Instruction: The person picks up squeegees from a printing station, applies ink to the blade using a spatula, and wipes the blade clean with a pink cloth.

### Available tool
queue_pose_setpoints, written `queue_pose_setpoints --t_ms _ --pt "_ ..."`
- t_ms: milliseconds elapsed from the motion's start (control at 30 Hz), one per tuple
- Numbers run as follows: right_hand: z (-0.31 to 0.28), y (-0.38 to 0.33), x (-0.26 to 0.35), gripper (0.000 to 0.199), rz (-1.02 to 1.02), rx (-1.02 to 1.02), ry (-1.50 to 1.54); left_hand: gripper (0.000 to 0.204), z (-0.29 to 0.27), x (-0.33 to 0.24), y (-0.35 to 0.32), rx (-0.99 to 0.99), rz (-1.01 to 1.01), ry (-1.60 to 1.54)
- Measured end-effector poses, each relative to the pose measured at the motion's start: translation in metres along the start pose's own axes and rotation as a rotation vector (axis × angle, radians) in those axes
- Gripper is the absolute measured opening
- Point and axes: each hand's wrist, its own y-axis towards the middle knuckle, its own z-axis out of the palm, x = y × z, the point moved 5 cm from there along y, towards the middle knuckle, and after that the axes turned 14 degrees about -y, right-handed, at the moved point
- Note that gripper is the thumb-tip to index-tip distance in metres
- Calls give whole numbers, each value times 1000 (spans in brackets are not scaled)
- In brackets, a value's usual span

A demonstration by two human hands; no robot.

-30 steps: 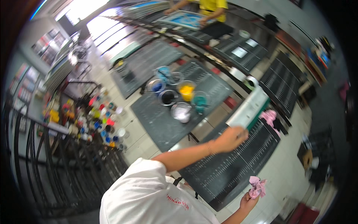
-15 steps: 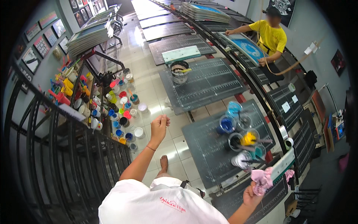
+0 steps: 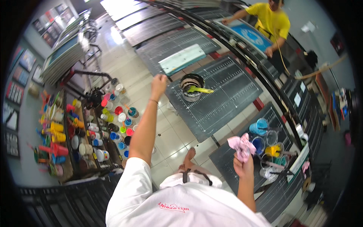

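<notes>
1. Reference: bucket [image 3: 192, 95] on the dark worktop [image 3: 223, 108], green spatula [image 3: 206, 90] sticking out of it.
2. Pink cloth [image 3: 242, 145]: right of the bucket, nearer the wearer. Right hand [image 3: 243, 166] has fingers closed round its base.
3. Left hand [image 3: 159, 85]: left of the bucket, fingers curled nearly closed, nothing visible in them.
4. Advice: carry cloth bunched and high; loose folds could dip into the paint cups [image 3: 273, 151], further right of the bucket.
</notes>
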Motion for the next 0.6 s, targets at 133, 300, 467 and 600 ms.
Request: queue_pose_setpoints --t_ms 133,300,467,600 --pt "0 73 -29 22 105 -264 -103 34 10 29 88 129 -37 98" --pt "-54 129 -62 19 109 -356 -174 36 33 52 145 249 -112 214" --pt "-48 157 -68 14 89 -466 -437 39 83 68 192 352 -52 361" --pt "-37 167 -65 34 46 -707 -1084 51 121 89 213 456 -1 487"
